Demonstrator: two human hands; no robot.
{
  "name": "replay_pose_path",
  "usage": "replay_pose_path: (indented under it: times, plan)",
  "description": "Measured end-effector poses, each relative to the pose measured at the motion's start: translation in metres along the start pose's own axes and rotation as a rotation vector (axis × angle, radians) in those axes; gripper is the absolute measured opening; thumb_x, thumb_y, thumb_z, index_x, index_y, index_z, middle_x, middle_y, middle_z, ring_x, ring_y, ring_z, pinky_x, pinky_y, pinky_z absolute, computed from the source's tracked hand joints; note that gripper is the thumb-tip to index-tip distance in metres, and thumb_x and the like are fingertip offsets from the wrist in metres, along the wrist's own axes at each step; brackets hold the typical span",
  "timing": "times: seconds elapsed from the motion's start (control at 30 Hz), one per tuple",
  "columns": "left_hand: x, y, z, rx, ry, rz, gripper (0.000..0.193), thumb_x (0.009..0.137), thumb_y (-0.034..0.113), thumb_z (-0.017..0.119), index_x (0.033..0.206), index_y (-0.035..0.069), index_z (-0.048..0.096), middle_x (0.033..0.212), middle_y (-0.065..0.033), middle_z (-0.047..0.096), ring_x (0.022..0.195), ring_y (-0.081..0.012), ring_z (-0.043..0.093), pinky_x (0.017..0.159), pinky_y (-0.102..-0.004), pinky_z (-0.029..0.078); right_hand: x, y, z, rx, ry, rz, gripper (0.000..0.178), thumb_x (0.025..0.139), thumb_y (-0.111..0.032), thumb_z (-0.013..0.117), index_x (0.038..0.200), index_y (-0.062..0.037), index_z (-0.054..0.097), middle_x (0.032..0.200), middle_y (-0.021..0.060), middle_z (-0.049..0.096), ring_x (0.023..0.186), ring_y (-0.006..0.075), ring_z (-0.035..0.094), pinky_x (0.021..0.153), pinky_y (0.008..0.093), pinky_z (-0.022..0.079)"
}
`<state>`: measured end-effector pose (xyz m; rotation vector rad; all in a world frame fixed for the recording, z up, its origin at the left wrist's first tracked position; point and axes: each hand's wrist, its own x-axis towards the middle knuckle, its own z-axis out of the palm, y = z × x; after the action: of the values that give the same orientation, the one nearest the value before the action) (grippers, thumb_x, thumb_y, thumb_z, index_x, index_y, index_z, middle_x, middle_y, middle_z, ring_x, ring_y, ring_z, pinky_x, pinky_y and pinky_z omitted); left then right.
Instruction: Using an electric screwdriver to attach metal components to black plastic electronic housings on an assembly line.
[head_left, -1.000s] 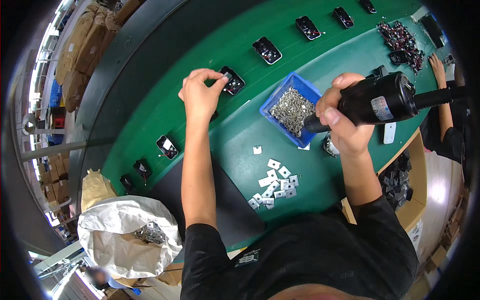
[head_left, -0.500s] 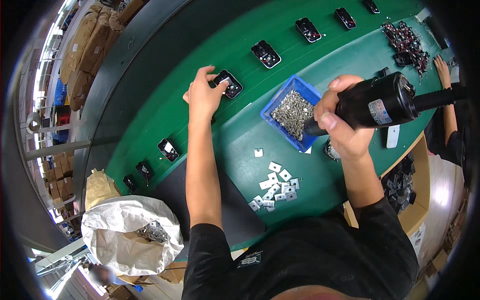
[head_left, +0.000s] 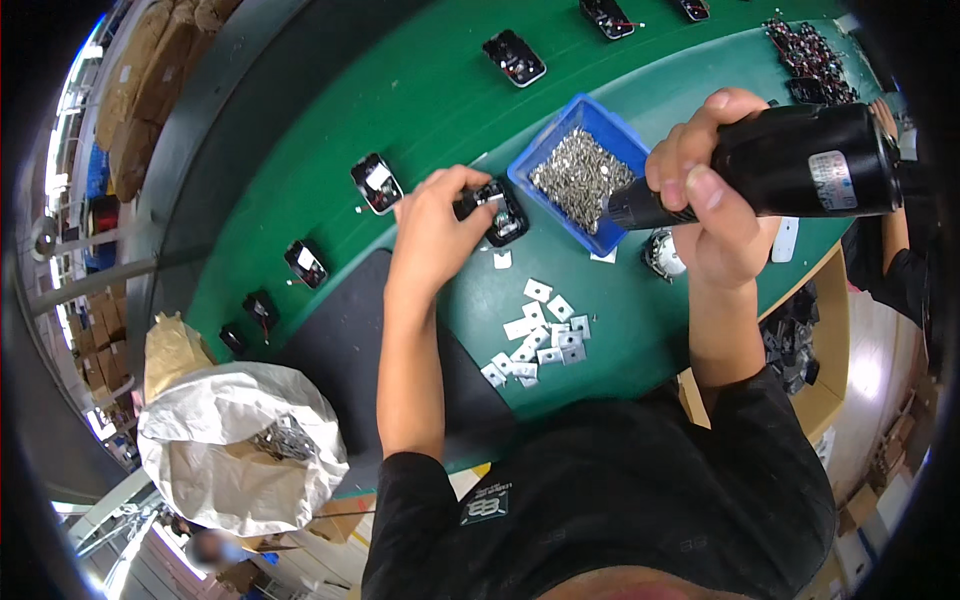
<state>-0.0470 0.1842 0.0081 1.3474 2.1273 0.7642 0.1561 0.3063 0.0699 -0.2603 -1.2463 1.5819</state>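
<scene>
My left hand (head_left: 437, 235) is closed on the left edge of a small black plastic housing (head_left: 509, 225) with white parts inside. The housing sits on the green tabletop just left of a blue bin (head_left: 623, 150). My right hand (head_left: 722, 195) wraps round a black electric screwdriver (head_left: 780, 160), its nose pointing left and down over the bin. Silvery screws (head_left: 580, 170) fill much of the bin, and the driver's tip is among or just above them; which, I cannot tell. Nearer me lie several small metal plates with holes (head_left: 540, 332).
More black housings (head_left: 377, 183) are spaced along the green belt (head_left: 330, 130). A black mat (head_left: 365, 350) lies beneath my left forearm, beside a white sack (head_left: 225, 500) of metal parts. At right are a wire pile (head_left: 812, 60), a cardboard box (head_left: 830, 360) and another person's arm (head_left: 893, 235).
My left hand has brought the housing off the belt, toward me and right, beside the bin. Other housings have shifted along the belt. The screwdriver stays over the screws.
</scene>
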Motion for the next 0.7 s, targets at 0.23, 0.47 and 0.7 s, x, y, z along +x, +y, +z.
replay_pose_path:
  times: [0.23,0.47,0.7]
  plan:
    - [-0.006,-0.006,-0.002,-0.138,0.016,-0.012,0.035,0.073,0.017,0.069,0.107,0.007,0.064,0.101,-0.0123,0.064,0.100,-0.0297,0.058,0.088,-0.0387,0.041,-0.004,-0.010,0.006,0.096,-0.037,-0.039,0.048,0.073,-0.005,0.062,0.117,0.0052,0.046,0.068,0.0072,0.053,0.056,0.0140,0.050,0.057,0.0282,0.046]
    - [-0.059,0.047,0.009,-0.137,0.190,0.338,0.031,0.068,0.008,0.074,0.098,0.002,0.067,0.095,-0.0103,0.067,0.088,-0.0228,0.062,0.080,-0.0343,0.048,-0.012,-0.026,0.003,0.206,-0.257,-0.006,0.046,0.082,-0.014,0.056,0.126,-0.0076,0.042,0.080,-0.0010,0.046,0.067,0.0102,0.044,0.068,0.0279,0.036]
    - [-0.072,0.057,0.053,-0.186,0.199,0.433,0.033,0.070,0.018,0.076,0.096,0.000,0.066,0.081,-0.0086,0.066,0.066,-0.0232,0.060,0.063,-0.0326,0.047,-0.013,-0.038,0.008,0.357,-0.346,0.143,0.043,0.078,-0.016,0.064,0.117,-0.0118,0.046,0.078,-0.0014,0.049,0.066,0.0110,0.047,0.069,0.0281,0.036]
